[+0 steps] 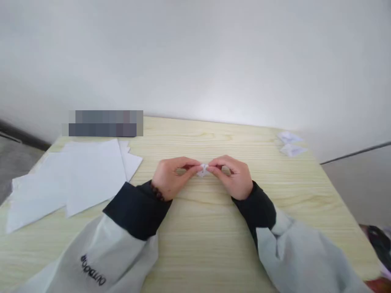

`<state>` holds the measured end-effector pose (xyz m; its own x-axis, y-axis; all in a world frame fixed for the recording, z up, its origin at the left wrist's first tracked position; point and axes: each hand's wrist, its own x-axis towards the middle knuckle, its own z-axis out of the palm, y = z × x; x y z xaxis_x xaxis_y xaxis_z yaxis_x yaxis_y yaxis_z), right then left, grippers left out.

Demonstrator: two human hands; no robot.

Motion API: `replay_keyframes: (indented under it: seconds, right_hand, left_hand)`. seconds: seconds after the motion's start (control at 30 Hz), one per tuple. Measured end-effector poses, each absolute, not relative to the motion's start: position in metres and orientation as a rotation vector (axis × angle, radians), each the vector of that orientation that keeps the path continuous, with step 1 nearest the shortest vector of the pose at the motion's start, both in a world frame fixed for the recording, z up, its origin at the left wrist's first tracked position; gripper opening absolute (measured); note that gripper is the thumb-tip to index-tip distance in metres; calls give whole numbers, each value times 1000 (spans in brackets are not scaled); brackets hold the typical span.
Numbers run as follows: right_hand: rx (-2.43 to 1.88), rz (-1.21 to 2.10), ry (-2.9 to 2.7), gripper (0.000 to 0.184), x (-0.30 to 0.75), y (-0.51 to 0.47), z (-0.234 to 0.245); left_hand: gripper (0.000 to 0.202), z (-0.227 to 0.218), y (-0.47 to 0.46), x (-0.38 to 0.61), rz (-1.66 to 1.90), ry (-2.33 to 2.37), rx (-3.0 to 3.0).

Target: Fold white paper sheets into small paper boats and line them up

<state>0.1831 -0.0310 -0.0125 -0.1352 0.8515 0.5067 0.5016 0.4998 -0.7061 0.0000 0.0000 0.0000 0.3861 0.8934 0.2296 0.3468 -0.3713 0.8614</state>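
Observation:
Over the middle of the wooden table [198, 228], a small folded piece of white paper [203, 171] is pinched between both hands. My left hand [174, 177] is closed, thumb and forefinger gripping the paper's left side. On the other side, my right hand [232, 176] is closed in the same kind of pinch. The fingertips nearly meet and cover much of the paper, so its exact folded shape is hidden. A dark bead bracelet [157, 192] circles my left wrist.
Several sheets of white paper [94, 175] lie overlapping at the left. Two folded white paper pieces [292, 149] sit at the far right corner. A blurred dark object [102, 123] is at the back left, by the white wall [201, 61].

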Motion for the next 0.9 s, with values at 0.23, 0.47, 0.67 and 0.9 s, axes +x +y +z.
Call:
replay_keyframes:
  seconds: [0.23, 0.47, 0.67, 0.9]
  right_hand:
    - [-1196, 476, -1699, 5, 181, -33, -12]
    - [-1203, 501, -1725, 7, 182, -33, -12]
    - [-1171, 501, -1789, 6, 180, -34, -9]
    - [-1191, 609, -1765, 8, 180, -35, -10]
  left_hand:
    - [18, 3, -2, -1, 989, 1088, 1858]
    - [20, 1, -1, 2, 930, 998, 1723]
    - [17, 1, -1, 1, 921, 975, 1713]
    - [20, -1, 1, 1, 885, 973, 1659]
